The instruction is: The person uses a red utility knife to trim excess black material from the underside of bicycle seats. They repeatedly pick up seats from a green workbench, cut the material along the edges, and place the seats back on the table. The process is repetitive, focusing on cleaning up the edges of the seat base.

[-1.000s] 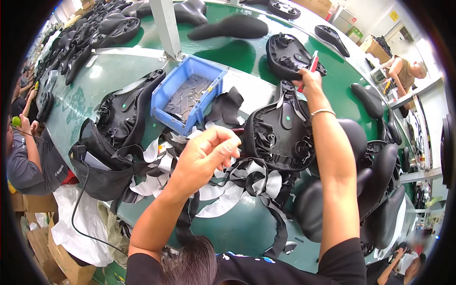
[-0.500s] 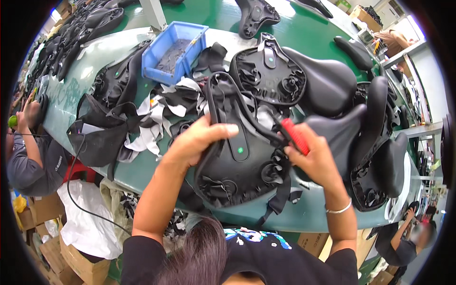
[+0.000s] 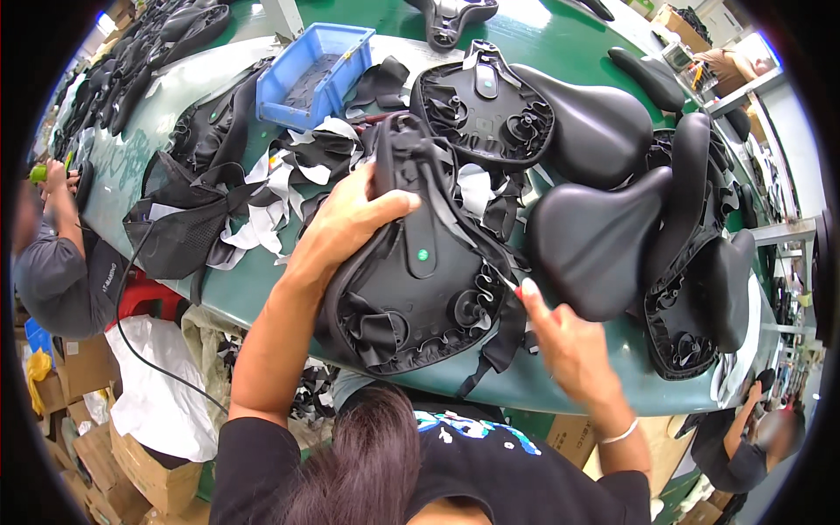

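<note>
A black bicycle saddle (image 3: 398,293) lies underside up at the table's near edge, its nose pointing away from me. Folded black cover material is gathered around its rim. My left hand (image 3: 354,214) grips the left side near the nose, thumb over the top. Closed around a red-handled tool (image 3: 521,290) with a thin metal end, my right hand (image 3: 573,354) is at the saddle's right rim; most of the handle is hidden in the palm. The metal end meets the gathered edge. A dark strip (image 3: 494,350) hangs from the rim beside it.
Grey and black scraps (image 3: 276,197) lie left of the saddle, near a blue bin (image 3: 273,112). Another upturned saddle (image 3: 486,109) sits beyond; finished-side-up saddles (image 3: 595,249) crowd the right. A black mesh bag (image 3: 179,249) with a cable rests at left. Co-workers are at both sides.
The saddle has shifted left and nearer to me. My right hand moved down and nearer, bringing the tool from above the saddle's nose side to its right rim. My left hand kept its hold.
</note>
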